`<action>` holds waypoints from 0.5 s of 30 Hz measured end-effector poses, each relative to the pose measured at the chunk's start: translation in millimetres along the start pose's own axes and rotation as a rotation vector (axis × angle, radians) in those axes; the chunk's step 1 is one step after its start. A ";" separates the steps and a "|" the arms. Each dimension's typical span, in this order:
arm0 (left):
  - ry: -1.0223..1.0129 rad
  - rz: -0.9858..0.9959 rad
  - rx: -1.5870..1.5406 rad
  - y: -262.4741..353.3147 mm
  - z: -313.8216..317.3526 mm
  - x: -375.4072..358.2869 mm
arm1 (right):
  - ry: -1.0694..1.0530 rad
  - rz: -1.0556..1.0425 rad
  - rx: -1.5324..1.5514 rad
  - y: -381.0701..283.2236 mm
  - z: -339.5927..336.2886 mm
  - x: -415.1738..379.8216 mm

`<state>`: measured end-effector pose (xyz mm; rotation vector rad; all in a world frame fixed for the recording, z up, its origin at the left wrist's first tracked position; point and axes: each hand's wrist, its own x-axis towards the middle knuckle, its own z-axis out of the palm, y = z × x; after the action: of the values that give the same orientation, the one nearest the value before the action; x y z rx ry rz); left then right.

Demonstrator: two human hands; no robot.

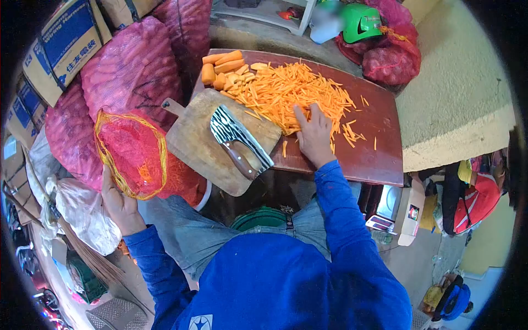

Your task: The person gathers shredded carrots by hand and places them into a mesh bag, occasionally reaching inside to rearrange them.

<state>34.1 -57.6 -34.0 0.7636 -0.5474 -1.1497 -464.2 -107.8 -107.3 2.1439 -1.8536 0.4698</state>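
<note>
My left hand (118, 201) grips the yellow rim of a red mesh bag (129, 146), holding its mouth wide; some orange pieces show inside. My right hand (315, 133) lies on the near side of a heap of carrot sticks (291, 88), fingers stretched apart over it. The heap spreads across a dark red table (379, 148). Whole peeled carrots (223, 63) and carrot slices sit at its left end. Between my hands is a round-edged wooden cutting board (192, 129). On it rests a cleaver (236, 140) with a black-and-white striped blade and brown handle.
Large pink mesh sacks (132, 71) stand at the left, beside cardboard boxes (66, 49). A green basin (261, 218) sits between my knees. A concrete ledge (456, 115) borders the table's right side. Another red sack (390, 60) and a green item (361, 23) are behind it.
</note>
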 end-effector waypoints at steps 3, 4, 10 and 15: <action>0.000 0.001 0.006 -2.3 4.6 -4.4 | -0.012 0.036 0.002 20.3 -12.3 -4.3; -0.054 0.075 0.099 -3.3 7.8 -8.3 | 0.023 0.071 0.126 30.1 -14.1 -10.2; 0.115 -0.054 -0.084 2.2 -9.6 3.7 | -0.038 0.340 0.258 68.7 -28.7 -56.2; 0.040 -0.011 0.034 -0.7 -5.4 -5.0 | -0.047 0.240 0.051 76.1 -6.9 -59.3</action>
<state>36.0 -51.7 -38.0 0.8179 -0.5305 -1.1352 -547.7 -62.7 -126.1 1.9881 -2.1594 0.5260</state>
